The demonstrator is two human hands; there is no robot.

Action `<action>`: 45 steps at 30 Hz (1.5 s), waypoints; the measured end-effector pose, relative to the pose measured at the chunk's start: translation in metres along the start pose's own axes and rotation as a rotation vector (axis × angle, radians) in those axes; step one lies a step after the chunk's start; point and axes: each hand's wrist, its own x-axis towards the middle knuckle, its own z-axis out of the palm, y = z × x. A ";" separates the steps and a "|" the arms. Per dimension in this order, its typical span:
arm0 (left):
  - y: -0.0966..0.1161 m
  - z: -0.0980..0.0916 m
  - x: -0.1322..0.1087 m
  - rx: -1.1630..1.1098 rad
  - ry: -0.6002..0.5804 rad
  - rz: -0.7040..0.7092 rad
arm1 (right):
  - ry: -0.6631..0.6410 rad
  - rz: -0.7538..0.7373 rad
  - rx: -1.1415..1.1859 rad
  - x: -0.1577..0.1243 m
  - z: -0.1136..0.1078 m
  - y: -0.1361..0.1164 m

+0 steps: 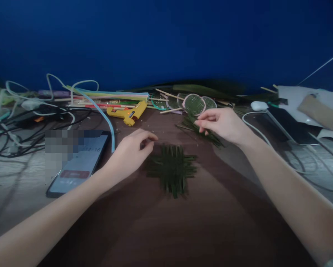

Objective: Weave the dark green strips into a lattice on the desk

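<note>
A small square mat woven from dark green leaf strips [172, 170] lies on the brown table [183, 222]. My left hand [131, 152] rests at the mat's upper left corner, fingers curled and pinched at the strip ends. My right hand [222, 124] hovers over a loose pile of green leaf strips [213, 138] behind the mat, fingertips pinched on one of them. Two round green woven discs on sticks [195, 104] lie just beyond that hand.
A yellow glue gun [129, 112] lies at the back centre, with coloured paper strips [111, 94] behind it. A phone [79, 167] lies at the left beside tangled cables [22, 122]. At the right are a white cable [255, 128], a tablet [287, 124] and papers.
</note>
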 end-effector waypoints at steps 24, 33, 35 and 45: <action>0.005 0.027 -0.007 0.212 -0.021 0.031 | -0.427 0.024 -0.151 -0.013 0.014 -0.012; 0.001 0.031 -0.006 0.188 -0.040 0.000 | -0.430 0.020 -0.153 -0.013 0.013 -0.012; 0.001 0.031 -0.005 0.179 -0.049 0.010 | -0.428 0.020 -0.154 -0.013 0.013 -0.012; 0.005 0.029 -0.006 0.107 -0.078 0.056 | -0.391 0.008 -0.133 -0.012 0.014 -0.010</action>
